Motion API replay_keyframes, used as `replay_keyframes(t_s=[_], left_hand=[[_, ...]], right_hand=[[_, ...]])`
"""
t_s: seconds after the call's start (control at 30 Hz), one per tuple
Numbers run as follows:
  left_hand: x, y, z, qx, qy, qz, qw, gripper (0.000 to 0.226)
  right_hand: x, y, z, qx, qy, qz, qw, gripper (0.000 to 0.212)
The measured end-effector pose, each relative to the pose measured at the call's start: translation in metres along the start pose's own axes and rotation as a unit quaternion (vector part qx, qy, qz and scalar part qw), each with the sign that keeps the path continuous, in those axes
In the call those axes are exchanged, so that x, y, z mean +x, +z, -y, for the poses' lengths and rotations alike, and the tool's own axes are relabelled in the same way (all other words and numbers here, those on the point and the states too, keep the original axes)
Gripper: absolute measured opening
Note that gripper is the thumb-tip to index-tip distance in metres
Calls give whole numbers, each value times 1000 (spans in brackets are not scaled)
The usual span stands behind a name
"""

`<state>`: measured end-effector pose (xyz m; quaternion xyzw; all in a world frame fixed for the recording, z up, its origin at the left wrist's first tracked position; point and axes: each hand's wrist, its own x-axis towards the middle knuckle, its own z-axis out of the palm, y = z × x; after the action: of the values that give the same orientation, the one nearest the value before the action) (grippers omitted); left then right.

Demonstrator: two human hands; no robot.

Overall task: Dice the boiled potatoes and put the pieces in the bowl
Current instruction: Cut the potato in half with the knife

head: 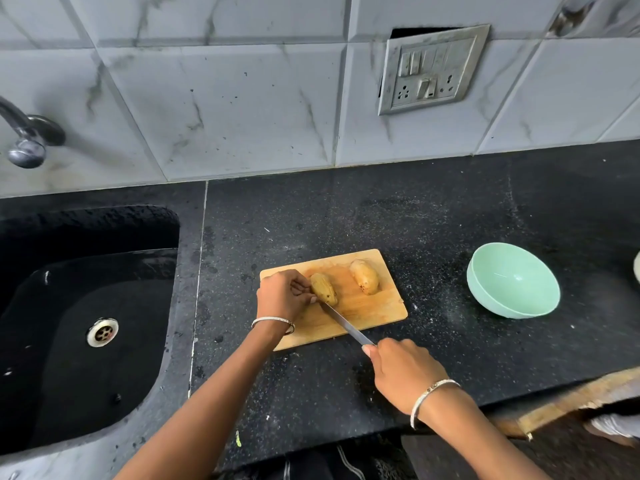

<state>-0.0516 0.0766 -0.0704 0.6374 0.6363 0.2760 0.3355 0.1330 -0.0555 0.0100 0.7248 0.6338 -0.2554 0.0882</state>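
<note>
Your left hand (282, 296) curls round the left end of a boiled potato (323, 289) on the wooden cutting board (377, 315), pinning it. The knife (346, 325) tip meets that potato; whether it has bitten in is unclear. A second potato (363, 281) lies near, uncut. Your right hand (403, 372) grips the handle. You seem to be at the first cut: next, press down, fingers clear. Count: two potatoes, one knife, one board, one empty mint-green bowl (498, 310), far right.

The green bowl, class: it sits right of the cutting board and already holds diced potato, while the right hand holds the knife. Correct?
Not quite. The head view shows the green bowl empty, with no diced potato in it. It does sit right of the cutting board, and the right hand holds the knife.
</note>
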Motion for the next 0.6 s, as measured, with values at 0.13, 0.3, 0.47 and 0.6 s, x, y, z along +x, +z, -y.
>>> replay_keyframes(t_s=[0.13,0.3,0.47,0.6], left_hand=[[9,-8,-7,101,103,12,989,40],[30,-12,-19,294,260,176,903,68],[41,-13,-28,339,301,244,858,54],[38,-15,-28,331,287,217,872,43]], right_hand=[[2,-12,-21,28,-8,29,999,43],[17,-14,-35,96,5,-39,995,48],[20,0,-33,156,32,-101,982,50],[21,15,-32,165,40,-107,980,48]])
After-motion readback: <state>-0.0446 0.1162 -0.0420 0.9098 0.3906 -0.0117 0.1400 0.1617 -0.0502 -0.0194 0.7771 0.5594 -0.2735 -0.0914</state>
